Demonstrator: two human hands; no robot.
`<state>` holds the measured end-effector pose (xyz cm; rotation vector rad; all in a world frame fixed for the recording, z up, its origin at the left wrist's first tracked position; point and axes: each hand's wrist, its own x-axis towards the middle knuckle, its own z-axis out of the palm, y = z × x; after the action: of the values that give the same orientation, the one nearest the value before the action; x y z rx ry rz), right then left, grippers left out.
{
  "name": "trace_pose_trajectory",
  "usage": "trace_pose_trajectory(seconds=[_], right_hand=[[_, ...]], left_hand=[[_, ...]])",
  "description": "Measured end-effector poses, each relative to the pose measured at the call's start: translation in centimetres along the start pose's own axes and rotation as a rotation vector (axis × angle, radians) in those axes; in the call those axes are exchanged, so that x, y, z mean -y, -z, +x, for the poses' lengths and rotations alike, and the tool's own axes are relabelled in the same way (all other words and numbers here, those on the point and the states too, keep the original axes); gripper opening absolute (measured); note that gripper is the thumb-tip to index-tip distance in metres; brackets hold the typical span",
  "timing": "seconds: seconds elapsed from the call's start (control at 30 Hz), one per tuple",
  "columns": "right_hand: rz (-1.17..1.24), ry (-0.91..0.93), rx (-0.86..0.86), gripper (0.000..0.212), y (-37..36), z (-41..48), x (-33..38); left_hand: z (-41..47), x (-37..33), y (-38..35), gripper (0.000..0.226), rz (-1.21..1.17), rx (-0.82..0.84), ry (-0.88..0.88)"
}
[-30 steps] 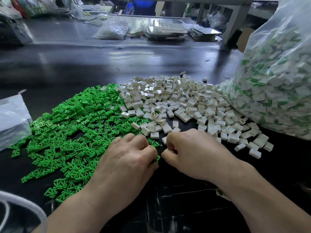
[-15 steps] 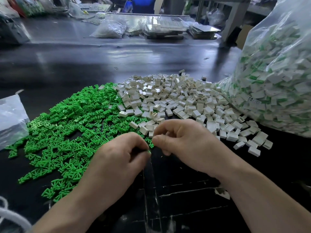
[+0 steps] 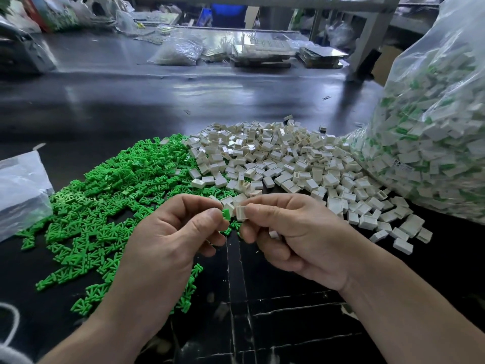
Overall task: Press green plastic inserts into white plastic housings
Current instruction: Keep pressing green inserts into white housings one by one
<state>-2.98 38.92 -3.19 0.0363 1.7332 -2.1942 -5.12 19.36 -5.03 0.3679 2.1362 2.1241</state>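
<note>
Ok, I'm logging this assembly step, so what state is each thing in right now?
green insert: pinched, not yet pressed in
white housing: pinched, no green showing in it
left hand: holds the green insert
right hand: holds the white housing
green pile: loose on the table
white pile: loose, unassembled
large bag: filled with white-and-green parts

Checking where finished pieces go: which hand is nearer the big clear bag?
Right. The right hand, pinching a white housing, is just left of the bag; the left hand, pinching a green insert, is farther left.
</note>
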Motion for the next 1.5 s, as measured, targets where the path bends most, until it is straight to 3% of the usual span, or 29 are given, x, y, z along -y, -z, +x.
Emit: trace_pose_trajectory(seconds=[0.2,0.5,0.73,0.87,1.1,1.27,1.5], right_hand=[[-0.03,0.042,0.065,0.012,-0.4,0.0,-0.2],[-0.115,0.112,-0.01,0.009,-0.7,0.2,-0.6],[-0.003,0.091,0.045,0.019,-1.2,0.1,-0.8],[0.066,0.044,0.088,0.042,-1.4,0.1,-0.9],[0.056,0.015,0.111,0.052,-1.5,-0.1,-0.5],[0.044,0.004,0.114,0.046,-1.8,-0.1,-0.6],[0.087,0.032,0.134,0.047,-2.0,-0.3,-0.5]], left_hand=[[-0.1,-0.3,-0.1,0.025,-0.015,0.014,-0.007],[-0.2,-0.4,-0.2,0.022,-0.042,0.014,-0.002],[-0.2,-0.6,-0.4,0.032,-0.402,0.174,0.114],[-0.3,-0.8,-0.7,0.043,-0.619,0.312,0.191],[-0.1,-0.8,-0.7,0.045,-0.7,0.31,0.268],[-0.3,-0.8,-1.0,0.027,-0.723,0.294,0.273],[-0.3,-0.7,-0.9,0.035,-0.765,0.369,0.226]])
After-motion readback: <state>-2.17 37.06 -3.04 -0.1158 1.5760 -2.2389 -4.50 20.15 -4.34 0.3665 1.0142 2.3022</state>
